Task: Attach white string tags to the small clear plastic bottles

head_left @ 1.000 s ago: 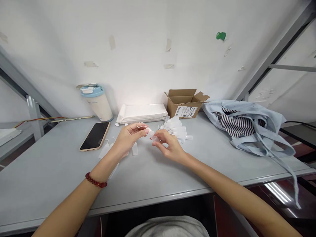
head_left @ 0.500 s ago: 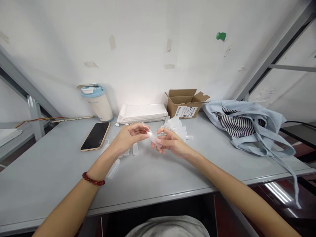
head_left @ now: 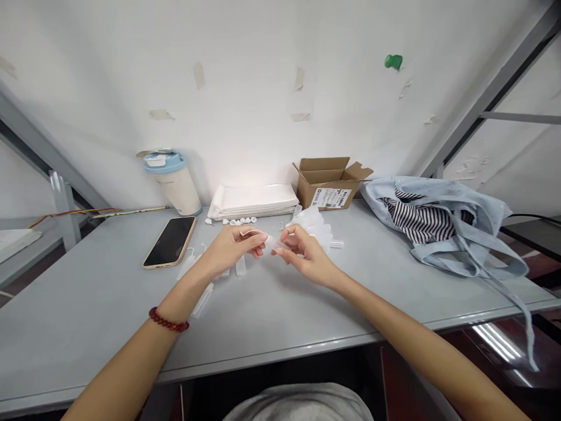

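Above the middle of the table, a small translucent plastic bottle [head_left: 277, 244] lies tilted between my hands. My left hand [head_left: 236, 248] pinches its top end, with thumb and forefinger closed over the neck, so the cap or tip is mostly hidden. Fingers of my right hand [head_left: 305, 251] are closed around the bottle's body. Just behind the left hand is a row of small white caps [head_left: 239, 221]. Loose clear bottles lie under and beside that hand, among them one bottle [head_left: 241, 266] and another [head_left: 203, 300] by the wrist. A pile of translucent bottles [head_left: 313, 225] sits behind my right hand.
A phone [head_left: 170, 242] and a tumbler with a blue lid [head_left: 177, 184] are on the left. White envelopes [head_left: 254, 200] are stacked against the wall, beside an open cardboard box [head_left: 326, 187]. A light blue cloth bag [head_left: 438, 216] lies on the right, its strap hanging over the edge.
My left hand has turned and moved slightly down and right at the bottle's top, uncovering the row of caps. The bottle now lies flatter, and the right hand's fingers have curled in more.
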### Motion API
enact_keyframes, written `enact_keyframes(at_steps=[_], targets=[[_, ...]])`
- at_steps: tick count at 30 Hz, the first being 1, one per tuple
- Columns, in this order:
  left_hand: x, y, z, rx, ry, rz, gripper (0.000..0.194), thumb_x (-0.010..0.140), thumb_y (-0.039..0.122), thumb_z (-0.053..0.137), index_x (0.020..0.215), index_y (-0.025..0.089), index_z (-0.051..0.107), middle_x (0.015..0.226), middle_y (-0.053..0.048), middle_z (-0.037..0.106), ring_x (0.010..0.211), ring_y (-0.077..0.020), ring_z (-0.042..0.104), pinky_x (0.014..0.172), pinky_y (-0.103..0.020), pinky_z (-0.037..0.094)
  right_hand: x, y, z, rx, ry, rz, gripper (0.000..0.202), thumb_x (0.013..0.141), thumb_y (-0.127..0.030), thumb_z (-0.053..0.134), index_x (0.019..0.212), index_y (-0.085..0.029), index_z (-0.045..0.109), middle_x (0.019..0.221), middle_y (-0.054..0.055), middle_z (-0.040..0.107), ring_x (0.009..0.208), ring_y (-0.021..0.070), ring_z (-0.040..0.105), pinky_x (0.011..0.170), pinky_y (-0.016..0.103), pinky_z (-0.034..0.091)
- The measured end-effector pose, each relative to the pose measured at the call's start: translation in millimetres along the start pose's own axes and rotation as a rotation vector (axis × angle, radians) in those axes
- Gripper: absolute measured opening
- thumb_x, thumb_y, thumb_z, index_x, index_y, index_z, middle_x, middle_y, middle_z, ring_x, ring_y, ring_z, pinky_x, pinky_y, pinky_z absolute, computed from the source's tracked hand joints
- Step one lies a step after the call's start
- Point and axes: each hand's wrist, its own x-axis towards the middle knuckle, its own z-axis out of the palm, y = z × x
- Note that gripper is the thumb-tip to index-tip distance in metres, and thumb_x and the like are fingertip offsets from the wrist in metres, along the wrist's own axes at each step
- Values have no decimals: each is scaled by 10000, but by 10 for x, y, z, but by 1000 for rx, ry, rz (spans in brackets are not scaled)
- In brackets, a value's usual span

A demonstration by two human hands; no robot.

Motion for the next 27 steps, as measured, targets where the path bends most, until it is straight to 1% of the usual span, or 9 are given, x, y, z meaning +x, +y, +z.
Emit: enact_keyframes(at_steps=[3, 5, 8, 12, 15, 18, 23, 25, 27], targets=[[-8, 9, -3, 57, -11, 20, 289, 783, 437, 643, 677, 169, 671, 658, -37, 627, 633, -167, 589, 622, -289, 492, -23, 51, 25, -276, 72, -130, 140, 877, -278, 500, 956, -223, 400, 732, -8, 547, 554, 113, 437, 541, 257, 340], [-19, 24, 5, 118, -24, 48, 300, 814, 439, 609, 692, 172, 674, 628, -30, 618, 610, -160, 575, 611, -282, 477, -25, 67, 18, -322, 92, -159, 153, 870, -271, 502, 971, -222, 397, 750, 1, 560, 545, 111, 423, 544, 261, 330], [-42, 50, 42, 172, -33, 108, 275, 826, 431, 594, 802, 184, 714, 651, -27, 629, 609, -159, 562, 608, -281, 466, -7, 38, -28, -86, 67, -62, 216, 867, -326, 520, 982, -229, 365, 718, -6, 592, 557, 117, 435, 550, 258, 336], [-68, 76, 98, 176, -42, 148, 262, 827, 402, 592, 950, 217, 730, 851, -51, 677, 708, -175, 567, 649, -284, 482, 44, -22, -104, 425, -64, 241, 337, 822, -417, 579, 970, -241, 333, 671, -11, 642, 470, 94, 378, 489, 241, 300], [-67, 79, 101, 183, -44, 151, 262, 818, 403, 601, 958, 222, 730, 934, -64, 678, 762, -189, 573, 649, -281, 495, 67, -35, -118, 527, -76, 331, 371, 784, -415, 626, 956, -241, 347, 644, -21, 637, 442, 79, 335, 471, 233, 263], [-51, 68, 80, 167, -23, 109, 287, 817, 445, 594, 900, 206, 728, 833, -57, 681, 715, -190, 594, 623, -283, 495, 55, -34, -85, 379, -6, 254, 351, 803, -423, 607, 964, -239, 356, 653, -29, 631, 466, 83, 345, 483, 231, 267], [-36, 49, 62, 225, -10, 5, 343, 808, 480, 594, 660, 174, 640, 625, -27, 626, 568, -171, 597, 593, -285, 466, -11, -8, -6, -68, 88, -4, 226, 862, -350, 530, 965, -225, 371, 681, -29, 585, 548, 106, 434, 542, 242, 320], [-41, 54, 65, 220, -40, 17, 335, 808, 484, 591, 701, 175, 662, 624, -27, 622, 572, -171, 592, 595, -286, 466, -25, 5, 8, -150, 98, -50, 203, 864, -331, 523, 964, -222, 384, 672, -34, 565, 546, 108, 444, 545, 244, 319], [-52, 64, 76, 201, -55, 50, 308, 798, 476, 608, 798, 182, 697, 665, -30, 634, 597, -170, 586, 609, -286, 472, -20, 11, 1, -95, 85, -14, 215, 864, -344, 525, 976, -223, 387, 676, -30, 581, 543, 107, 443, 538, 241, 316]])
